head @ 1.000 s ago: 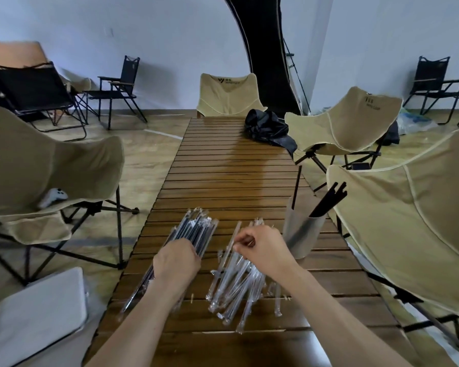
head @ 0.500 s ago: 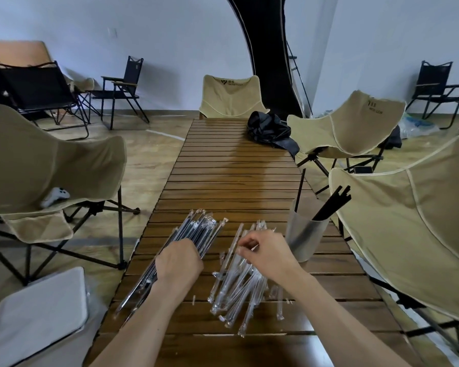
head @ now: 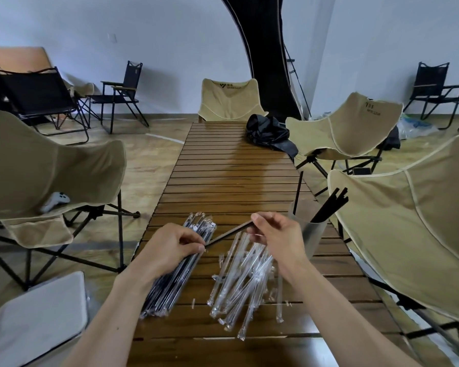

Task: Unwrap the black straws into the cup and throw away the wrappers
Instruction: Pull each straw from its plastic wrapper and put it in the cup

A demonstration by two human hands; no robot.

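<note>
On the slatted wooden table [head: 231, 170] lies a bundle of wrapped black straws [head: 180, 271]. My left hand [head: 170, 250] rests on that bundle and pinches the lower end of one black straw [head: 229, 234], where its wrapper sits. My right hand [head: 276, 234] pinches the straw's upper, bare end. A heap of empty clear wrappers [head: 244, 279] lies below my right hand. To the right stands a translucent cup [head: 313, 234] with several black straws sticking out of it.
A black bag [head: 268, 133] lies at the table's far right. Beige folding chairs [head: 398, 229] flank the table on both sides; one stands at the far end. A white controller [head: 56, 201] lies on the left chair. A grey box [head: 37, 319] sits lower left.
My right hand has lifted from the wrapper heap and pulled a black straw out to the right, away from my left hand on the bundle. The view has tilted slightly.
</note>
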